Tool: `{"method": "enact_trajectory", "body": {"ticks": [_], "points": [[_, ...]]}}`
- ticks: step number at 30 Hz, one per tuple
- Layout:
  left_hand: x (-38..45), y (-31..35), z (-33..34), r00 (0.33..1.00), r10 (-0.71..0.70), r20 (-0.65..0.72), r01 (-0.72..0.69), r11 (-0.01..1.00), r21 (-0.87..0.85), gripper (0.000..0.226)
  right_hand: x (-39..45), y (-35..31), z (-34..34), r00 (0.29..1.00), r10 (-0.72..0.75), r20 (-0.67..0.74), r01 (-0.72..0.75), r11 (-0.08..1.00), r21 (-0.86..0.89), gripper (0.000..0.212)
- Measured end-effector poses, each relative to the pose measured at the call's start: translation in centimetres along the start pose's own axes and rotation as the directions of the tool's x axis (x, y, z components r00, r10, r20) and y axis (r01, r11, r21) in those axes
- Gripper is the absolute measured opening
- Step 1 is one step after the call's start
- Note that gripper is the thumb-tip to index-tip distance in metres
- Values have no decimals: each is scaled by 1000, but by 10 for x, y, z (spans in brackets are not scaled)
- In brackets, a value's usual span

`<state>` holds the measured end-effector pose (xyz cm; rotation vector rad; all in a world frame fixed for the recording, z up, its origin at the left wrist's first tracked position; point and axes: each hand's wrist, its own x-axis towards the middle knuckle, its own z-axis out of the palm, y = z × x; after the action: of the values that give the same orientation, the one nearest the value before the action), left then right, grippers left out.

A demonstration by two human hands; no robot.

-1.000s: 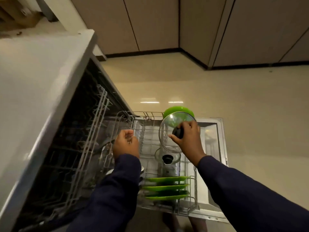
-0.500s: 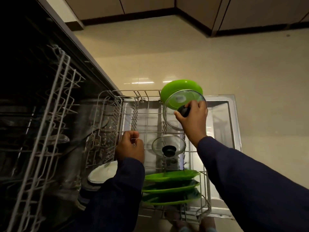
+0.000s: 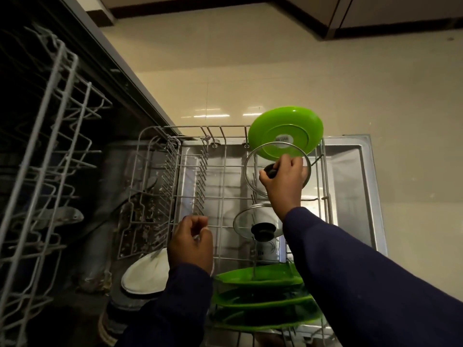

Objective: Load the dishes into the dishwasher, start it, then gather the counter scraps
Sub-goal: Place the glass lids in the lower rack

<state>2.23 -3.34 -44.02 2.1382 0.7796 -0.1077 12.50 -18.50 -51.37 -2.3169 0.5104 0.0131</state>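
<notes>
1. I found the lower rack (image 3: pixel 220 171) pulled out over the open dishwasher door (image 3: pixel 350 176) at centre frame, so loading was under way.
2. I noted the right hand (image 3: pixel 283 176) at centre right, its fingers curled round the black knob of a glass lid (image 3: pixel 253 171). The lid stood on edge among the rack wires, just in front of a green plate (image 3: pixel 285 131) propped upright at the far end of the rack.
3. I could not tell whether the lid was already seated between the wires or only held there.
4. I noted the left hand (image 3: pixel 190 244) at lower centre, above the near part of the rack, its fingers curled. Something pale showed at the fingertips, but I could not tell whether the hand held it.
5. I counted these items already loaded: a second glass lid (image 3: pixel 258 221) lying tilted at mid-rack, a stack of green plates (image 3: pixel 260 291) slotted at the near end, and a white dish (image 3: pixel 145 271) at lower left.
6. I saw the upper rack (image 3: pixel 50 146) at the left of the frame; its contents were too dark to read.
7. I judged the loading step partly done. Still outstanding: releasing the lid, sliding the rack in, closing the door, starting the machine, and gathering the counter scraps. No counter was in view.
</notes>
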Motion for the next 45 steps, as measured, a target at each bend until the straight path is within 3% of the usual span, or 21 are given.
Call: {"method": "enact_trajectory", "body": {"ticks": [12, 17, 24, 32, 45], "points": [[17, -12, 17, 998, 1, 61, -1, 1000, 6, 16, 10, 8, 20, 1000, 14, 3, -14, 1000, -12, 31], [22, -7, 23, 998, 20, 59, -19, 1000, -8, 19, 8, 8, 17, 996, 76, -38, -72, 993, 89, 27], [21, -4, 28, 997, 34, 75, -34, 999, 9, 18, 8, 9, 21, 999, 44, -1, -44, 998, 47, 27], [17, -9, 30, 996, 17, 93, -17, 1000, 3, 20, 5, 17, 23, 981, 174, -87, -147, 955, 256, 33], [28, -3, 34, 996, 35, 88, -35, 999, -5, 17, -3, 30, 44, 989, 54, 135, -39, 993, -111, 24]]}}
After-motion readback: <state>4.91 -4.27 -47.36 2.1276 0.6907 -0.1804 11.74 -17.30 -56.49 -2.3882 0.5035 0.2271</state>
